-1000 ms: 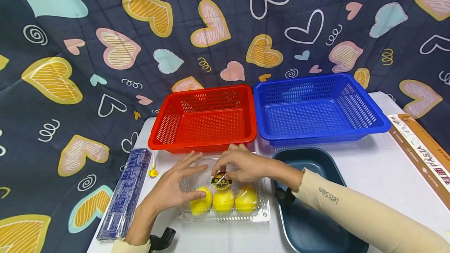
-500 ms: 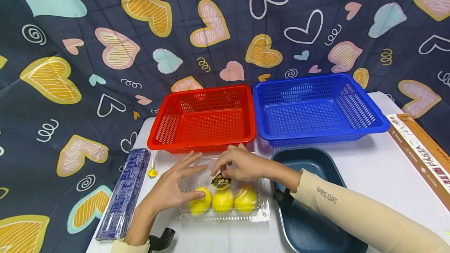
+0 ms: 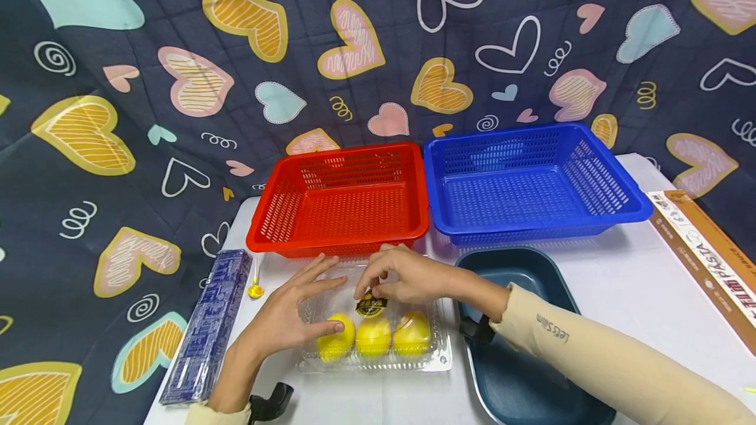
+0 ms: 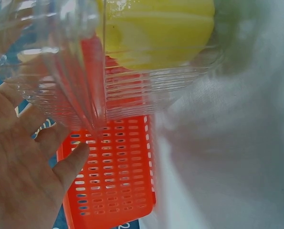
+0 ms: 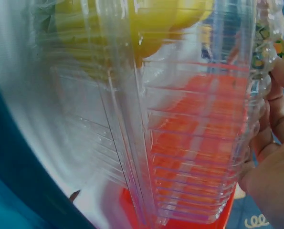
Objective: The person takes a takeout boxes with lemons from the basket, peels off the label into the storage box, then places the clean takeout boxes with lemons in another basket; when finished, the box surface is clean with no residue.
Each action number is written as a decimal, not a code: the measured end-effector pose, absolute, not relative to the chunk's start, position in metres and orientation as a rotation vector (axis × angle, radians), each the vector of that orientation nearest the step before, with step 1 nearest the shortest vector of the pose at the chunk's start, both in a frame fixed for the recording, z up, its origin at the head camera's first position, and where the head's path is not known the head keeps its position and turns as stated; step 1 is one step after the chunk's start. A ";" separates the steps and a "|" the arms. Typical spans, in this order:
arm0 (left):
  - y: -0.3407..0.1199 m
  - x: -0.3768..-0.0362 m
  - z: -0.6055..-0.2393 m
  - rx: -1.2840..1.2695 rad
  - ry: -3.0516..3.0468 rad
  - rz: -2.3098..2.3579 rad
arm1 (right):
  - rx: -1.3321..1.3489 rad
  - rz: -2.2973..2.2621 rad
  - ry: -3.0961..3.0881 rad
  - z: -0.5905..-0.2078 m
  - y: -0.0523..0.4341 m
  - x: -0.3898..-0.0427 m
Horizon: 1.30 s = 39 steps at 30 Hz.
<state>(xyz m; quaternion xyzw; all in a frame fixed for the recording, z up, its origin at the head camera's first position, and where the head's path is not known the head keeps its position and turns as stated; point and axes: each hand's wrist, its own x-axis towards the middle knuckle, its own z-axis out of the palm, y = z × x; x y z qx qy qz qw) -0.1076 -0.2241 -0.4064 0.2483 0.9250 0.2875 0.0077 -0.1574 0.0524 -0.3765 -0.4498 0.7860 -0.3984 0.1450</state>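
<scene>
A clear plastic clamshell box (image 3: 434,361) with three yellow fruits showing (image 3: 374,336) lies in front of the red basket. On its lid is a round black-and-gold label (image 3: 371,304). My right hand (image 3: 407,274) bends over the lid, its curled thumb and index finger pinching the label's upper edge; the exact contact is partly hidden. At the box's left side my left hand (image 3: 295,310) spreads its fingers, with the thumb over the lid near the leftmost fruit. Both wrist views look through the clear box wall, a yellow fruit (image 4: 158,33) inside it.
A red basket (image 3: 336,246) and a blue basket (image 3: 543,220) stand side by side at the back. A dark teal tray (image 3: 508,372) is under my right forearm. Blue-wrapped packs (image 3: 207,326), a small yellow spoon (image 3: 255,290) and a pasta box (image 3: 703,261) line the sides.
The label has tilted and shifted slightly under my right fingertips. My left hand stays in place at the box.
</scene>
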 end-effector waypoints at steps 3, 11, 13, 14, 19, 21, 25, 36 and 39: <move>-0.224 -0.108 -0.406 0.781 2.890 0.881 | -1.302 -1.167 2.257 -0.375 0.055 -0.156; -0.226 -0.109 -0.404 0.807 2.898 0.864 | -1.298 -1.260 2.190 -0.373 0.062 -0.156; -0.226 -0.109 -0.404 0.800 2.895 0.867 | -1.273 -1.297 2.176 -0.371 0.065 -0.156; -0.226 -0.109 -0.404 0.800 2.893 0.868 | -1.264 -1.316 2.170 -0.370 0.068 -0.156; -0.225 -0.109 -0.404 0.790 2.894 0.858 | -1.185 -1.380 2.178 -0.363 0.083 -0.157; -0.225 -0.108 -0.404 0.783 2.892 0.856 | -1.156 -1.386 2.188 -0.361 0.092 -0.158; -0.225 -0.108 -0.403 0.772 2.885 0.864 | -1.115 -1.388 2.217 -0.359 0.112 -0.159; -0.226 -0.108 -0.405 0.765 2.882 0.841 | -0.973 -1.395 2.337 -0.362 0.164 -0.157; -0.225 -0.108 -0.406 0.764 2.880 0.843 | -0.944 -1.380 2.362 -0.365 0.175 -0.155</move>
